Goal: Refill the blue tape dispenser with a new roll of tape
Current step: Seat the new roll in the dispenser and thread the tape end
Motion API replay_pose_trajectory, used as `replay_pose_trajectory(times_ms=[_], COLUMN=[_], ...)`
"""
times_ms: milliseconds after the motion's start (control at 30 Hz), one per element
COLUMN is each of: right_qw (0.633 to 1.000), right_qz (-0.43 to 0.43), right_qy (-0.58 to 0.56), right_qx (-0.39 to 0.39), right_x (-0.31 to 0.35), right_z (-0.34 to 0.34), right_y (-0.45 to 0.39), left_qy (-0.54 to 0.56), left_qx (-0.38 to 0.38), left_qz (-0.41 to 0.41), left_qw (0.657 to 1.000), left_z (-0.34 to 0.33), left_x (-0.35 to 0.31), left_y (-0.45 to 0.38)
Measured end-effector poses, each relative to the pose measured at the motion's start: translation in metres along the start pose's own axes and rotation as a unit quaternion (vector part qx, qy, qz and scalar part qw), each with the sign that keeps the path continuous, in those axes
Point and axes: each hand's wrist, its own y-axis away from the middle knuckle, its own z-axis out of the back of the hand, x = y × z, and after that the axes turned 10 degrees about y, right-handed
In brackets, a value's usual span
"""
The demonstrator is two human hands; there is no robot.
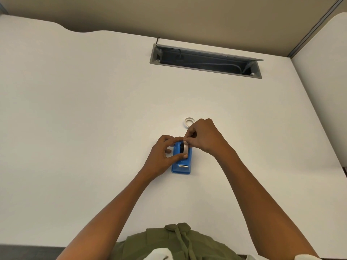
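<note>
New tape roll (185, 148) already sits in the blue dispenser (181, 160) mid-tabletop (93, 109), your left hand (165, 152) grips roll and body, your right hand (201, 135) pinches the roll's top, empty core (189, 122) lies just behind; threading tape to the cutter looks left.

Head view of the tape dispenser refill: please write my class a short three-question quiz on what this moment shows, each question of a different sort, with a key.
1. True or false: the blue tape dispenser lies on the white desk, its metal cutter end towards the person.
2. Multiple choice: the small white ring is
A. lying on the desk beyond the hands
B. inside the dispenser
C. in the open cable tray
3. Fill in: the right hand pinches the tape roll at its top, while the left hand holds the ____.

Key: 1 true; 2 A; 3 dispenser.
</note>
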Motion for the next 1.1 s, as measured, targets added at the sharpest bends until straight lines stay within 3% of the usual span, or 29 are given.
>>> replay_pose_trajectory(times_ms=[167,367,567,1100], right_qw=[1.0,0.99,0.987,0.929], right_qz=[-0.007,-0.004,0.005,-0.083], right_qy=[0.006,-0.135,-0.159,-0.362], right_qx=[-0.016,-0.028,-0.02,-0.003], right_x=[-0.001,-0.019,-0.028,-0.033], right_z=[-0.004,-0.008,-0.012,-0.021], right_y=[-0.005,0.004,0.001,-0.007], left_qy=[-0.001,-0.006,-0.008,-0.001], left_qx=[0.001,0.005,0.007,0.007], left_qz=[0.001,0.007,0.012,0.005], left_qw=[1.0,1.0,1.0,1.0], left_z=[0.001,0.001,0.002,0.001], left_x=[-0.001,-0.003,-0.005,0.0], left_y=[0.0,0.0,0.0,0.001])
